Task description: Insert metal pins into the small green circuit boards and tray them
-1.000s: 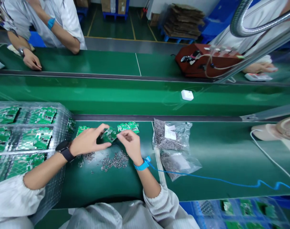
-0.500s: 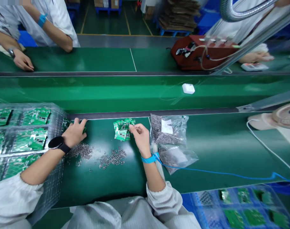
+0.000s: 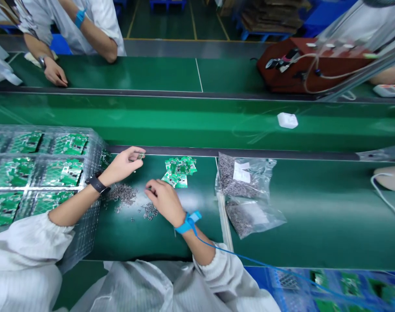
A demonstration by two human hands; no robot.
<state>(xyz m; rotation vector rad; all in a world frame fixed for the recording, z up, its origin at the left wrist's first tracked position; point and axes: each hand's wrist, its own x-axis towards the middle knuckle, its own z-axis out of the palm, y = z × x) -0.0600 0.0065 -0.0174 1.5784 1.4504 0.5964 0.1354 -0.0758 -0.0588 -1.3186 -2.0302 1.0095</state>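
Note:
My left hand (image 3: 122,166), with a dark watch on its wrist, pinches a small piece (image 3: 140,156) near the belt's back edge. Its thumb and fingers are pressed together. My right hand (image 3: 165,200), wearing a blue wrist strap (image 3: 188,222), is closed above a small pile of metal parts (image 3: 149,211); what its fingertips hold is too small to name. A second, larger pile of metal parts (image 3: 123,193) lies below my left hand. Green circuit boards (image 3: 180,166) overlap each other just behind my right hand.
Clear trays (image 3: 96,134) of green boards stand at the left. Two plastic bags of small parts (image 3: 228,173) lie right of the boards. A blue crate (image 3: 275,294) sits lower right. Across the belt are a person's arms (image 3: 98,39) and a red-brown box (image 3: 282,65).
My left hand has left the tray side and closed on a small piece. My right hand has let go of the board and moved left and nearer to me. The view has shifted.

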